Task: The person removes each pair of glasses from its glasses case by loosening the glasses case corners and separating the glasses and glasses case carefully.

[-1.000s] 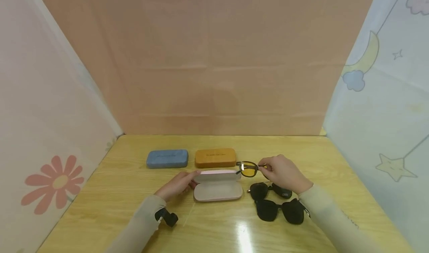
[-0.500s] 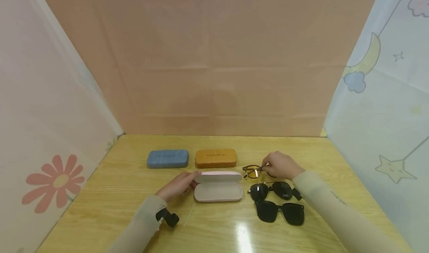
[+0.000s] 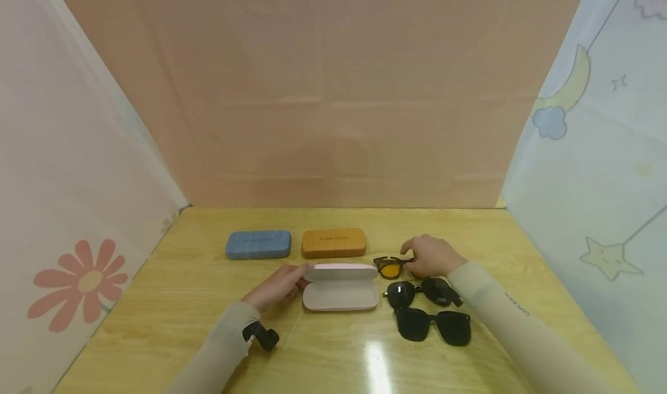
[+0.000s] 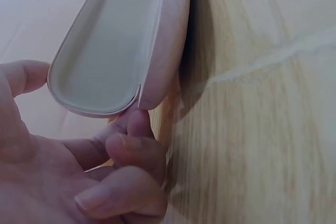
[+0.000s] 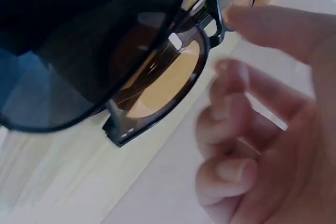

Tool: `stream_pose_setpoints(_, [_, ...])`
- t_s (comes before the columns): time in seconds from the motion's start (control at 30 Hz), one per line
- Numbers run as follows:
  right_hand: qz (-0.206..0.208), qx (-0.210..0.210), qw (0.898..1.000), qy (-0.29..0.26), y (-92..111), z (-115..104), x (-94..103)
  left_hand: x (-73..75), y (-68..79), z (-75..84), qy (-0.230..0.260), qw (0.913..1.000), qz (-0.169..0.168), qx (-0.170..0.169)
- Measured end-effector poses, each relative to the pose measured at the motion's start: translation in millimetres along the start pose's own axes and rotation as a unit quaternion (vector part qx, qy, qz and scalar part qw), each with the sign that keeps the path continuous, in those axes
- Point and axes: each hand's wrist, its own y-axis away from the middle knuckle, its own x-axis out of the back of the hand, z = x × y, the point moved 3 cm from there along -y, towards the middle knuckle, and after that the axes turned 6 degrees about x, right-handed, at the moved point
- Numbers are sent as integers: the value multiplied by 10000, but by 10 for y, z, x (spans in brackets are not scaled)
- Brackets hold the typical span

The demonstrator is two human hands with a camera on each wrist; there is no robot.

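My left hand [image 3: 276,287] holds the left end of a pale pink glasses case [image 3: 341,297], whose lid stands up. In the left wrist view the thumb is on the lid's rim and the fingertips are at the hinge end; the lining shows bare. Yellow-tinted glasses [image 3: 389,268] with a dark frame lie to the right of the case. Over their right part is my right hand [image 3: 431,256]. Thumb and forefinger stand apart beside the bridge in the right wrist view, the other fingers loosely bent. Part of these glasses is hidden by the hand.
Dark aviator sunglasses [image 3: 401,294] lie just in front of the right hand, with black square sunglasses [image 3: 414,324] nearer me, overlapping them. Behind the pink case sit a blue case [image 3: 258,244] and an orange case [image 3: 334,243], both closed. A cloth wall [image 3: 323,121] stands behind.
The right hand has lowered the yellow-tinted glasses from above the table onto it, right of the pink case, and its fingers have parted from them. The left hand has stayed at the case.
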Motion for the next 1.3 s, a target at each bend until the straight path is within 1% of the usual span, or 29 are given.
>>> stream_pose_setpoints(0.07, [208, -10, 9997, -105, -5, -50, 43, 3, 2, 31, 1, 10000, 17, -5])
stream_pose_setpoints(0.1, [354, 67, 9991, -244, -15, -84, 55, 2, 5, 42, 12, 10000, 20, -4])
stream_pose_setpoints(0.17, [525, 197, 9957, -740, -42, -179, 63, -2, 8, 48, 58, 10000, 22, 14])
stream_pose_setpoints(0.23, [518, 316, 9896, -1305, -76, -289, 38, -11, 15, 41, 94, 9999, 21, 54])
stream_pose_setpoints(0.27, [457, 389, 9857, -1575, -96, -339, 10, -16, 19, 36, 106, 9999, 16, 80])
stream_pose_setpoints(0.33, [157, 479, 9768, -2081, -137, -439, -60, -21, 31, 23, 116, 9998, 24, 144])
stream_pose_setpoints(0.43, [-397, 514, 9639, -2581, -186, -546, -162, -13, 51, 15, 63, 9998, 16, 213])
stream_pose_setpoints(0.5, [-705, 436, 9547, -2859, -209, -577, -214, 0, 59, 22, 18, 9997, -11, 225])
stream_pose_setpoints(0.63, [-921, 401, 9402, -3256, -235, -577, -258, 38, 67, 49, -5, 9998, -162, 147])
stream_pose_setpoints(0.73, [-1063, 484, 9305, -3471, -232, -574, -281, 50, 74, 55, 36, 9993, -367, 91])
stream_pose_setpoints(0.83, [-1171, 572, 9249, -3573, -208, -593, -287, 42, 80, 49, -7, 9986, -520, 88])
stream_pose_setpoints(1.07, [-1082, 694, 9274, -3512, -177, -651, -230, 25, 102, 46, -208, 9984, -473, 229])
stream_pose_setpoints(1.2, [-1067, 766, 9263, -3531, -171, -667, -210, 33, 112, 51, -228, 9975, -631, 212])
stream_pose_setpoints(1.3, [-1117, 806, 9217, -3627, -157, -682, -190, 49, 115, 62, -281, 9966, -767, 128])
